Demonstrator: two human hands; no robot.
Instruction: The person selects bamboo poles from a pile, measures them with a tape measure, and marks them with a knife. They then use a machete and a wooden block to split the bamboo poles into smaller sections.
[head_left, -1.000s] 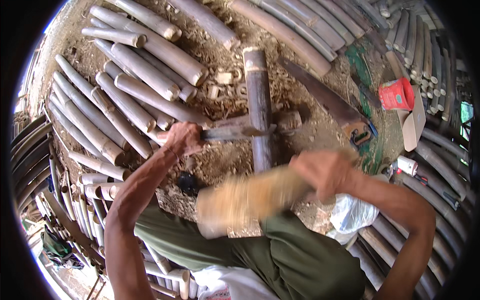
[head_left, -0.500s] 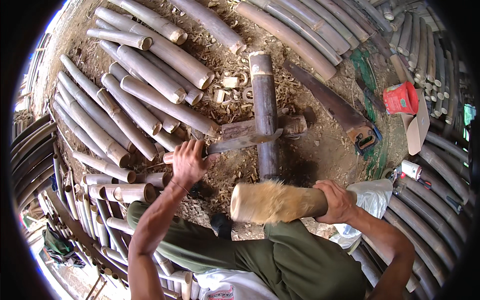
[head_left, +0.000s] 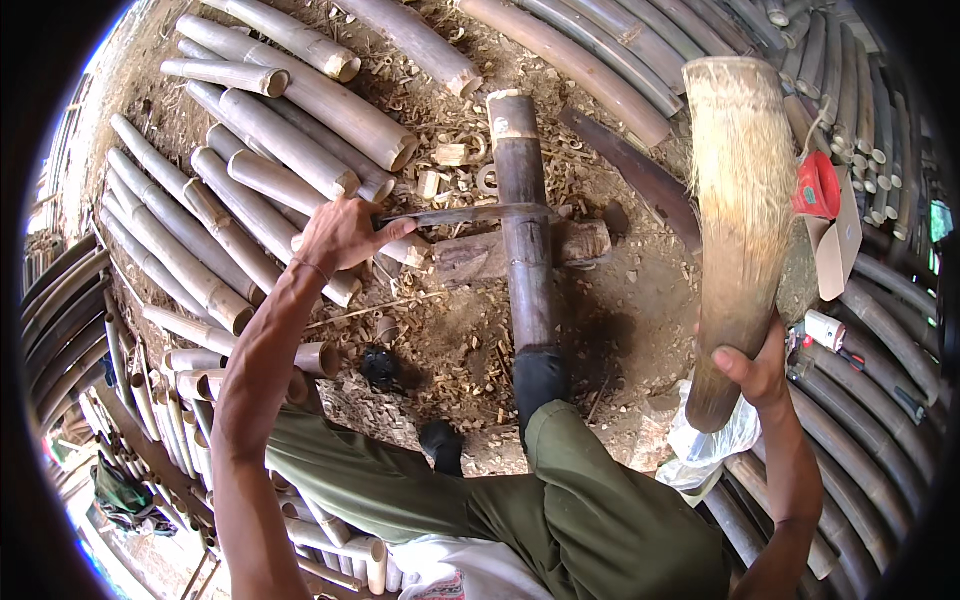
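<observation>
My left hand [head_left: 345, 235] grips the handle of a long flat blade [head_left: 470, 214] laid crosswise on a dark bamboo pole [head_left: 525, 220]. That pole lies over a short wooden block [head_left: 480, 258] on the dirt, its near end under my black-booted foot. My right hand [head_left: 760, 372] holds the lower end of a thick pale wooden mallet [head_left: 740, 215], raised upright at the right, well apart from the blade.
Cut bamboo lengths [head_left: 270, 150] are piled to the left and along the back. Small bamboo rings and chips [head_left: 455, 160] litter the ground. A handsaw [head_left: 640, 180] lies right of the pole. A red container [head_left: 818, 185], a cardboard piece and a white plastic bag [head_left: 700, 440] sit at right.
The mallet has swung from lying level in front of my lap up to upright at the right. My left hand keeps the blade on the pole.
</observation>
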